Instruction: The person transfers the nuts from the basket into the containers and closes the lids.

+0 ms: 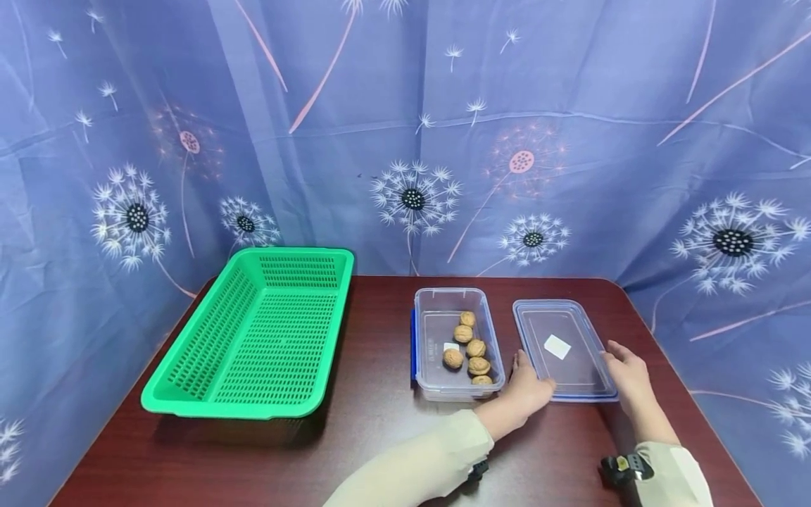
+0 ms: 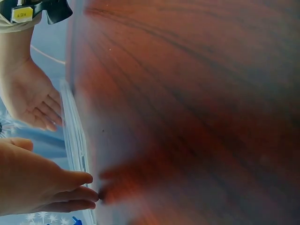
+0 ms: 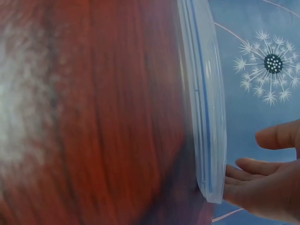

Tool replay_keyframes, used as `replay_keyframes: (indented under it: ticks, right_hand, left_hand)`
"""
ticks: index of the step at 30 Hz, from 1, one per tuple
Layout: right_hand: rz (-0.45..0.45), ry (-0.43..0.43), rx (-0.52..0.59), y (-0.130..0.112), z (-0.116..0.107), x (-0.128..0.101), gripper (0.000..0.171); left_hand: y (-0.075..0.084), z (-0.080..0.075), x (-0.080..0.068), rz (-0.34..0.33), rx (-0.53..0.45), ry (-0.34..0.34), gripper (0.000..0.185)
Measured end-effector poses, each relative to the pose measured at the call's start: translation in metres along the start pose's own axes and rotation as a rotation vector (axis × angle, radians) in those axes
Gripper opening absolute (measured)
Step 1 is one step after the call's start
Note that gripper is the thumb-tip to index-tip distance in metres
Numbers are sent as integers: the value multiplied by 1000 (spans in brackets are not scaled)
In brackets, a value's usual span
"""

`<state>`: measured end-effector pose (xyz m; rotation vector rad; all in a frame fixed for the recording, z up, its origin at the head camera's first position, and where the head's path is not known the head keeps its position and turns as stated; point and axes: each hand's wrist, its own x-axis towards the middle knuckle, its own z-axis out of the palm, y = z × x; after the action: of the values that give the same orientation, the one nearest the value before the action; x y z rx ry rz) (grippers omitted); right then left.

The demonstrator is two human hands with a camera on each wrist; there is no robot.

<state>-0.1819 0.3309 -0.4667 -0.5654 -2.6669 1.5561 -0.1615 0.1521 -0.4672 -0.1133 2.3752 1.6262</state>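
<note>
A clear plastic lid (image 1: 579, 370) with a blue-tinted rim and a white square label (image 1: 557, 346) lies flat on the table. At its left front edge is my left hand (image 1: 522, 391), fingers extended. My right hand (image 1: 630, 377) is by the lid's right edge, thumb apart from the straight fingers. In the right wrist view those fingertips are right at the lid's rim (image 3: 206, 103). Just left of my left hand stands a clear plastic container (image 1: 434, 338), holding several walnuts (image 1: 464, 333), mostly along its right side.
A large green plastic basket (image 1: 269, 352) with slotted sides stands on the left of the dark red table (image 1: 380, 317). A blue flap (image 1: 414, 345) hangs along the container's left side. A blue dandelion-print curtain (image 1: 329, 176) closes off the back and sides.
</note>
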Motion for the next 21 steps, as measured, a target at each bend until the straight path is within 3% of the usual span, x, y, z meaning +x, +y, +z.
replay_keyframes:
  ticks: [6,21]
  right_hand:
    - [-4,-32,-41,3,-1,0,55]
    - [3,-36,-39,1,3,-2,55]
  left_hand:
    - [1,6,4,13,-113,-13,80]
    - [1,8,4,25,-198,-50,77]
